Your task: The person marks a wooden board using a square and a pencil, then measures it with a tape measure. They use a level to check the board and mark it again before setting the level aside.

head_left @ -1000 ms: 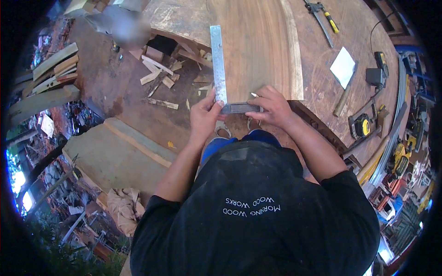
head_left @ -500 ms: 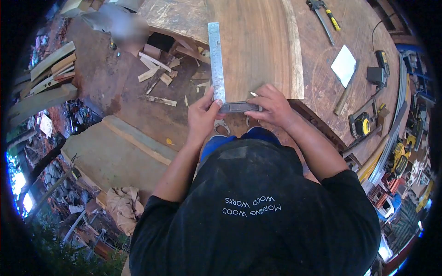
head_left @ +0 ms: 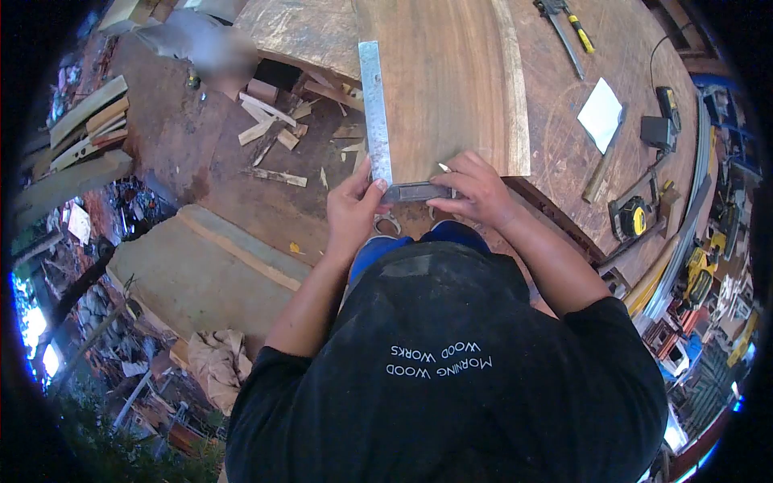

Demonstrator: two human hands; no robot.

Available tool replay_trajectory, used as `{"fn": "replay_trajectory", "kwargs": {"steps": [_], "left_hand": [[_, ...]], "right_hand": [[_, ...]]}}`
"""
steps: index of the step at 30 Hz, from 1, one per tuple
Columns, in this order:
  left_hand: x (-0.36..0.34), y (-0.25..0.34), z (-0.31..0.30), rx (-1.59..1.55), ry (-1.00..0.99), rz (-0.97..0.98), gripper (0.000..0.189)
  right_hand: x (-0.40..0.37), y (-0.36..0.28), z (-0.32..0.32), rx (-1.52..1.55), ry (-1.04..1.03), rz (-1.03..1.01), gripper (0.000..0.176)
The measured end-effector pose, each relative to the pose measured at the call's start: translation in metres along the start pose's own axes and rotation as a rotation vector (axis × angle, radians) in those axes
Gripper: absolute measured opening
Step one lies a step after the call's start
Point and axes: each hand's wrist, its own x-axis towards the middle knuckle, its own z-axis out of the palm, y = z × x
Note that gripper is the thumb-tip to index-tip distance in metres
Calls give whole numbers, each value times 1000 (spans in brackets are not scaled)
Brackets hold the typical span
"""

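Observation:
A try square lies on a wide wooden board [head_left: 451, 88]. Its steel blade [head_left: 374, 105] runs along the board's left edge, and its dark stock [head_left: 412, 192] sits against the near end. My left hand [head_left: 353, 211] grips the corner where blade meets stock. My right hand [head_left: 477, 191] presses on the stock's right end and holds a pencil [head_left: 444, 167] whose tip points up-left over the board.
The board rests on a large round wooden table [head_left: 564, 161]. On it lie a white sheet [head_left: 600, 114], a yellow tape measure [head_left: 634, 219], a hammer handle [head_left: 600, 173] and a yellow-handled tool [head_left: 578, 34]. Wood offcuts [head_left: 274, 133] litter the floor on the left. Power tools [head_left: 700, 274] crowd the right.
The view has shifted slightly; both hands and the square stay in place on the board's near left corner.

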Motion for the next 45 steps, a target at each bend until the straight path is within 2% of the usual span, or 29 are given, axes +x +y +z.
{"fn": "replay_trajectory", "kwargs": {"steps": [8, 10, 14, 16, 17, 19, 25, 38, 41, 45], "left_hand": [[1, -2, 1, -30, -2, 8, 49], [1, -3, 1, -46, 2, 11, 49], [0, 1, 4, -63, -3, 14, 48], [2, -4, 2, -54, -4, 30, 50], [2, -6, 1, -51, -7, 31, 50], [2, -8, 0, -62, -13, 65, 50], [0, -6, 1, -56, -9, 38, 49], [1, -7, 2, -77, -6, 40, 50], [2, -8, 2, -125, -20, 101, 50], [2, -11, -1, -67, -4, 40, 51]], "right_hand": [[0, 1, -4, 46, -28, 56, 39], [3, -2, -6, 91, 69, 60, 43], [0, 0, -8, 97, 112, 83, 47], [0, 1, -8, 156, 56, 101, 50], [-1, 1, -8, 155, 60, 103, 50], [-1, 2, -8, 104, -60, 40, 49], [-3, 1, -2, -15, -93, 9, 42], [-6, 2, 1, -21, -47, 1, 39], [-6, 4, 3, -29, -27, -20, 39], [-7, 3, 2, -30, -15, -12, 39]]}}
